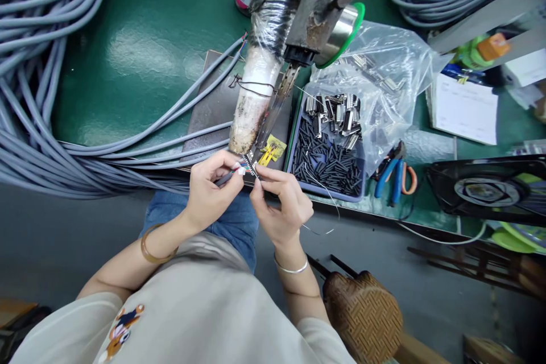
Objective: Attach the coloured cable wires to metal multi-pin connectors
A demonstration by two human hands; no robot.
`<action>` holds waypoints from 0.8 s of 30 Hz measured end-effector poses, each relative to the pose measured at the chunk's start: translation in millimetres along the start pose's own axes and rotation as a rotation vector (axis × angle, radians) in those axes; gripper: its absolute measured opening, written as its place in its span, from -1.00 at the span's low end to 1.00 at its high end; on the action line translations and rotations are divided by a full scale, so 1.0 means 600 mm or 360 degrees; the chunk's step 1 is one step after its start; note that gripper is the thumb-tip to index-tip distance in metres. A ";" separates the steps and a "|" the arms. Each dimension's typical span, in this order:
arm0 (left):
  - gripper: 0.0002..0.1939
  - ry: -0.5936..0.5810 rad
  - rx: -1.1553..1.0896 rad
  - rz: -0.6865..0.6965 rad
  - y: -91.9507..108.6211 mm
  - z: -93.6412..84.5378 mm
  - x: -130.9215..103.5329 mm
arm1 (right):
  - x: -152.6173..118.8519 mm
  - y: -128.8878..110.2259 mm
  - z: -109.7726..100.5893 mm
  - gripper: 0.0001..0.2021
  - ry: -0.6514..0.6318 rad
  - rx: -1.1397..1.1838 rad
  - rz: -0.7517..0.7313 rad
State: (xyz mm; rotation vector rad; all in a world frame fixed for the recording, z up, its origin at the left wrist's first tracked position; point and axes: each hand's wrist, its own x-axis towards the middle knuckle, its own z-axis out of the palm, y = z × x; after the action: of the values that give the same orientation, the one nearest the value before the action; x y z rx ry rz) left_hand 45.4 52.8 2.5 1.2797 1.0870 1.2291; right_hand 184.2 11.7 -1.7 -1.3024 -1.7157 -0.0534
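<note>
My left hand (213,185) is closed in a pinch round the end of a grey cable (224,178), whose thin coloured wires fan out between the two hands. A small metal connector (251,166) is pinched between the fingertips of my right hand (279,199). Wires and connector meet just below the tip of a soldering iron (281,94), beside a dirty wrapped tube (251,102). Fingers hide the exact contact. A yellow piece (269,152) lies on a dark plate just beyond the hands.
A blue tray (362,190) of metal connectors and black sleeves stands at the right, with a plastic bag (396,68) behind. Pliers (396,176) and a black fan (490,190) lie further right. Grey cable bundles (34,85) fill the left. A solder spool (341,34) hangs above.
</note>
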 end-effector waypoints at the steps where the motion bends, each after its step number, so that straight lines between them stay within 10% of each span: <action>1: -0.92 -0.0002 0.0009 0.0005 0.000 0.000 0.000 | -0.001 0.001 0.001 -0.80 -0.0006 -0.0008 -0.0009; 24: -0.93 0.0016 0.0129 0.0102 0.009 0.003 0.007 | 0.010 -0.004 0.000 -0.80 0.0037 -0.0015 0.0016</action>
State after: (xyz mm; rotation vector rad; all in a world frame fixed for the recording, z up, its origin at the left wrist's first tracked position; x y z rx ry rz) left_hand 47.6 56.3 8.3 1.3808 1.1203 1.2509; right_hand 182.1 15.2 3.5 -1.3128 -1.6911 -0.0705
